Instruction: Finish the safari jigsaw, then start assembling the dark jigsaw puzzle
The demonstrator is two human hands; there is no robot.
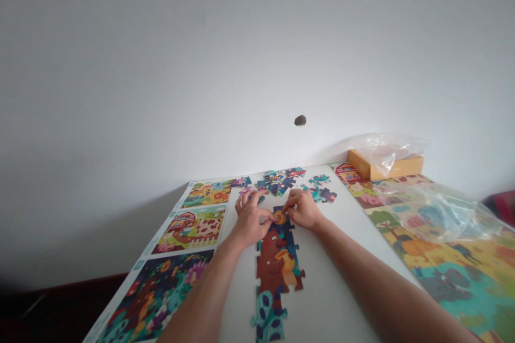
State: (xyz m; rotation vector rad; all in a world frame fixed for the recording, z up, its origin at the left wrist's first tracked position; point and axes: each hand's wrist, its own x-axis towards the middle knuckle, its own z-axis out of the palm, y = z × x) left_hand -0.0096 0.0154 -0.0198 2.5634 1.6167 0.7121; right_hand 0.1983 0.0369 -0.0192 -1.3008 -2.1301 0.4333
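The person is leaning over a white tabletop [338,289] with both forearms reaching forward. The left hand [250,221] and the right hand [304,209] are meeting at one spot. Both hands are curled, with the thumb and first fingers of each closing on a small orange cardboard puzzle piece [280,218]. Whether the piece is lifting off the table or lying flat on it cannot be told from this angle.

The piece is sitting at the far end of a long, partly joined strip of brown, blue and teal puzzle pieces [277,268]. The strip's long axis is running straight away from the person, from the near table edge up to the fingertips. So the orange piece is lying dead ahead, between the two hands, touching the strip's far end. Neither hand is clearly nearer; the left is coming at it from its side, the right from the other, each about as close.

Just beyond the hands, a loose scatter of blue and teal puzzle pieces [281,179] is lying near the wall. A column of colourful printed picture sheets [193,228] is lying to the left of the strip, apart from it. To the right, a large colourful finished puzzle picture [442,257] is lying partly under clear crinkled plastic film [438,209], with a flat orange cardboard box [402,165] behind it.
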